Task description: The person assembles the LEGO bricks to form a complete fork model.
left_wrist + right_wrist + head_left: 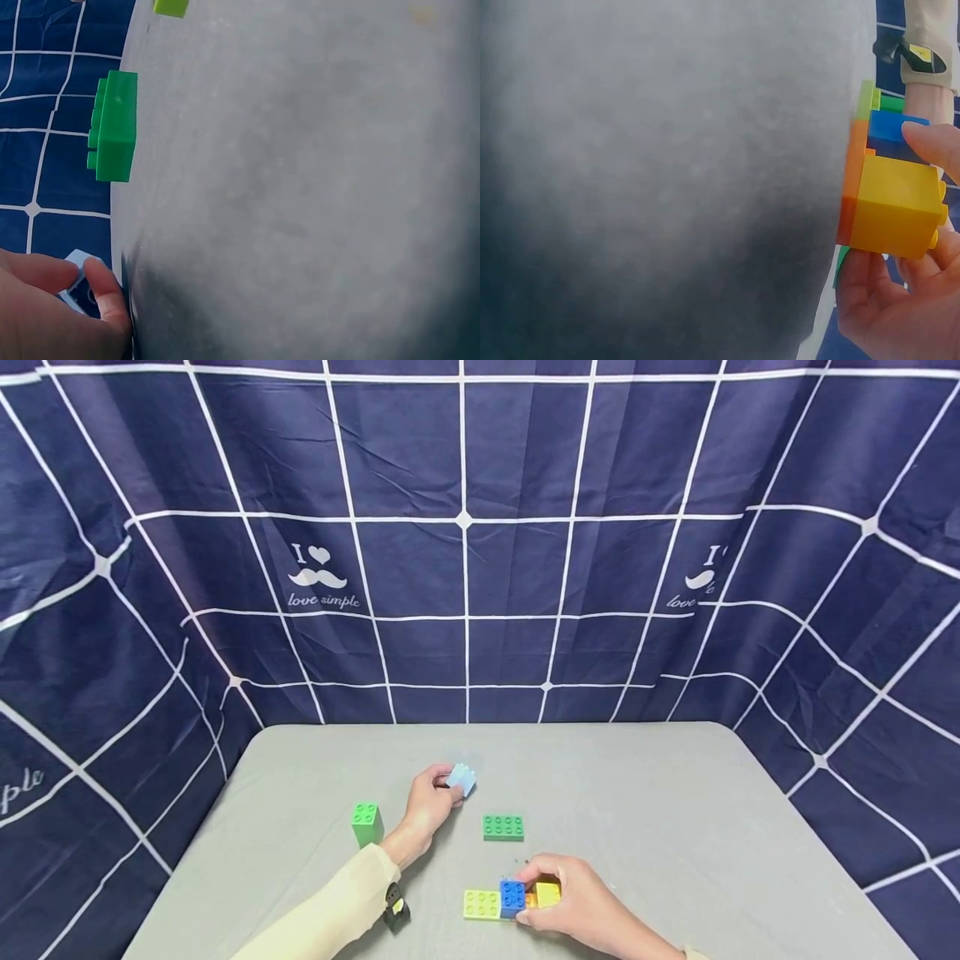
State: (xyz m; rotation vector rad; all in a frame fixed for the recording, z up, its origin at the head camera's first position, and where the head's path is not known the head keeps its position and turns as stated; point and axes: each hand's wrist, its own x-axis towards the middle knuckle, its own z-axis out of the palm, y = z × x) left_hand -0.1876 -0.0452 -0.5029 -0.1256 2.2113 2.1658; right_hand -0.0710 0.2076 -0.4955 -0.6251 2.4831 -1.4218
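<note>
The left hand (pixel 430 804) pinches a light blue brick (pixel 462 779) toward the far edge of the surface (pixel 615 793); whether the brick touches down is hard to tell. Toward the near edge, the right hand (pixel 573 897) grips a blue brick (pixel 512 897) that stands between a lime brick (pixel 480 904) and a yellow brick (pixel 548 894).

- Head view: from above, behind the table's (pixel 675 827) near side, facing forward and down; farthest off, reaching the curtain (pixel 517 568).
- Left wrist view: close, low, rolled so up lies leftward; shares the light blue brick (pixel 462 778) with the head view.
- Right wrist view: close, up lying rightward; shares the blue brick (pixel 513 896) with the head view.
</note>
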